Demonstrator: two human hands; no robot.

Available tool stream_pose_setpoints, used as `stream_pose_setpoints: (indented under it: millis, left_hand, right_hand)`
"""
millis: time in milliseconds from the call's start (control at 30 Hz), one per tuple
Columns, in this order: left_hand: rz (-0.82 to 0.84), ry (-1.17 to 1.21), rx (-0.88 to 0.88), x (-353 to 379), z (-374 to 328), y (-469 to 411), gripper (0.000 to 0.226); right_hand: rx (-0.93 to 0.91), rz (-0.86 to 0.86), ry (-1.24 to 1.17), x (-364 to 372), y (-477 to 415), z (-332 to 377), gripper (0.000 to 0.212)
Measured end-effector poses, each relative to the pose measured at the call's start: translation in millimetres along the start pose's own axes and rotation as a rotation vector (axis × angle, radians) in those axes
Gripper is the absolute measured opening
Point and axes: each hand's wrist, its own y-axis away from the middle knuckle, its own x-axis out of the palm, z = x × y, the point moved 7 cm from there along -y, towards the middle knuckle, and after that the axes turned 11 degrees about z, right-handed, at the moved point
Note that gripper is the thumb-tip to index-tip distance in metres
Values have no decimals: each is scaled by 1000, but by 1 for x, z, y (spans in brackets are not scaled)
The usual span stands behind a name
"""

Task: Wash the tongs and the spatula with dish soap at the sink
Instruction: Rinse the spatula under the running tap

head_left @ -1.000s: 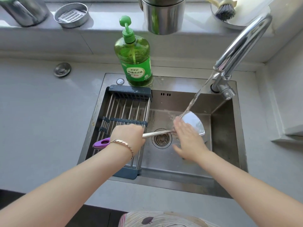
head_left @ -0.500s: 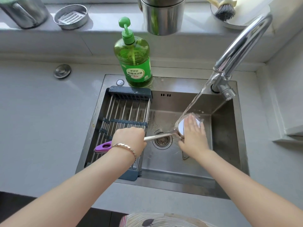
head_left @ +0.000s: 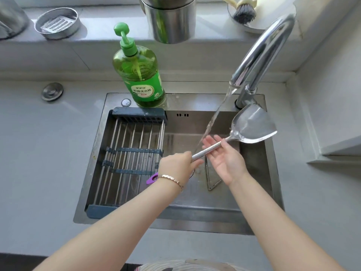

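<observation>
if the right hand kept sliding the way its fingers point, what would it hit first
The right hand, open under the steel spatula shaft, points up-left into the running water stream. That looks like first contact; beyond it, probably the steel sink's back wall, though depth is unclear.

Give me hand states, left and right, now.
Left hand: closed around the spatula handle.
Right hand: open, palm up, fingers cradling the spatula shaft under the water stream.
</observation>
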Motion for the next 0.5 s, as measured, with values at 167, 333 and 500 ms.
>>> stream_pose_setpoints:
  millis: [167,333,500]
  left_hand:
    - [-92,185,191,-16,-22,-15,40]
    - [152,509,281,-14,-6,-25,40]
    - [313,732,126,-9,35,-21,37]
  right_hand:
    - [-99,-30,-36,24,-9,15,45]
    - [30,157,-122,48,-19,16,68]
    - [24,177,-188,68,-33,6,67]
